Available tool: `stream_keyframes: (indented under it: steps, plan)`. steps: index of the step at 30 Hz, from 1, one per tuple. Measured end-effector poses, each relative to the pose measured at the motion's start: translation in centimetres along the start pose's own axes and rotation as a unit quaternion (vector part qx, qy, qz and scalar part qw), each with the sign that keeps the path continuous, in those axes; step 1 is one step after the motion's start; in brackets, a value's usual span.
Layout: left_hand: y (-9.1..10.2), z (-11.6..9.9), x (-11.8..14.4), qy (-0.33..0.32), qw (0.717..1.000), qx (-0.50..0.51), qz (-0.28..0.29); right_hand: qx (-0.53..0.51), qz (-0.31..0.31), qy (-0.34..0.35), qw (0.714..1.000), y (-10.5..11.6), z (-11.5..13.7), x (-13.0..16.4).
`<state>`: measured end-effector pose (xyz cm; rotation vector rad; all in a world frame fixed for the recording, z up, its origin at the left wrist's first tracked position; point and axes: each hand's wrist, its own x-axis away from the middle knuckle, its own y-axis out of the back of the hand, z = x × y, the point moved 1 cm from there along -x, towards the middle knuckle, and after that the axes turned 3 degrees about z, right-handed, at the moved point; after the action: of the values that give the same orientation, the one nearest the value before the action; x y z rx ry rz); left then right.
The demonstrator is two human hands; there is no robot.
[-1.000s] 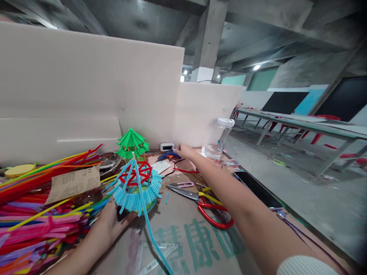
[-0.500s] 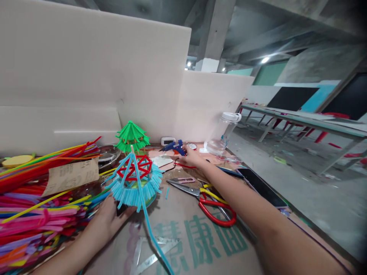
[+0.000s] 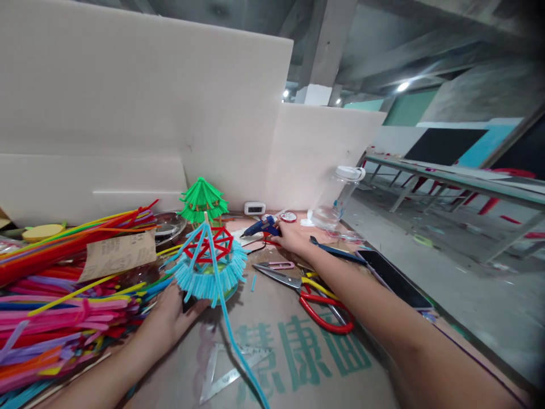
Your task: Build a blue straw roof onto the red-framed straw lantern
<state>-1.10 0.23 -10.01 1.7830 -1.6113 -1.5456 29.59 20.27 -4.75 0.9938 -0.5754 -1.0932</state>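
So the person is sitting at a cardboard-covered table [image 3: 298, 369] and the right hand [image 3: 293, 237] is stretching out toward the middle of the frame, fingers wrapping around the handle of a little blue glue gun [image 3: 263, 226], which is lying low over the table with its nozzle pointing left. The left hand [image 3: 170, 318] is resting lower left of centre, cupping the base of a blue straw lantern [image 3: 210, 272] with a red hexagon frame on top, and one long blue straw is trailing off it down toward the bottom edge. Right behind that, a green straw pagoda [image 3: 202, 203] is standing upright near the white foam wall. A huge pile of coloured straws [image 3: 63, 307] is filling the left side, with a scrap of brown card lying on top. Red-handled scissors [image 3: 313, 304] are lying open just under the right forearm, a small pink clipper [image 3: 276, 265] beside the blades. A clear plastic jar [image 3: 338, 196] is sitting at the table's far right corner, and a dark phone [image 3: 394, 278] is lying flat along the right edge.
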Motion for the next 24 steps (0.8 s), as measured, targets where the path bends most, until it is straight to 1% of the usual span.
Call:
stream_keyframes:
  steps: [5, 9, 11, 14, 15, 16, 18, 20, 22, 24]
  plan:
    - [-0.5, 0.4, 0.0, -0.007, 1.0, -0.001, 0.001, 0.027, 0.008, 0.009, 1.0, 0.8, -0.1, 0.1]
    - [-0.6, 0.4, -0.2, 0.001, 1.0, 0.002, -0.001, 0.045, 0.009, 0.036, 0.998, 2.7, 0.8, 1.4]
    - [-0.4, 0.3, -0.3, 0.015, 1.0, 0.007, -0.004, 0.062, -0.01, 0.044, 0.997, 4.2, 1.4, 3.3]
    - [-0.1, -0.3, -0.5, 0.01, 1.0, 0.02, -0.009, 0.088, -0.031, 0.061, 0.994, 6.3, 2.2, 7.8]
    - [0.0, -0.4, -0.5, 0.005, 1.0, 0.024, -0.01, 0.103, -0.023, 0.075, 0.992, 6.8, 2.3, 9.6]
    - [0.2, -0.7, -0.6, 0.004, 1.0, 0.027, -0.009, 0.105, 0.006, 0.073, 0.992, 7.0, 2.4, 11.4]
    - [0.4, -1.1, -0.8, 0.011, 0.999, 0.032, -0.009, 0.102, 0.057, 0.055, 0.992, 6.9, 2.4, 14.8]
    - [0.6, -1.5, -1.0, 0.016, 0.999, 0.037, -0.003, 0.121, 0.089, 0.051, 0.987, 6.2, 2.1, 17.2]
    - [0.8, -1.9, -1.1, 0.011, 0.999, 0.043, 0.013, 0.147, 0.097, 0.062, 0.982, 5.1, 1.7, 18.3]
    - [0.8, -2.0, -1.1, 0.014, 0.998, 0.051, 0.013, 0.163, 0.093, 0.076, 0.979, 4.0, 1.5, 18.4]
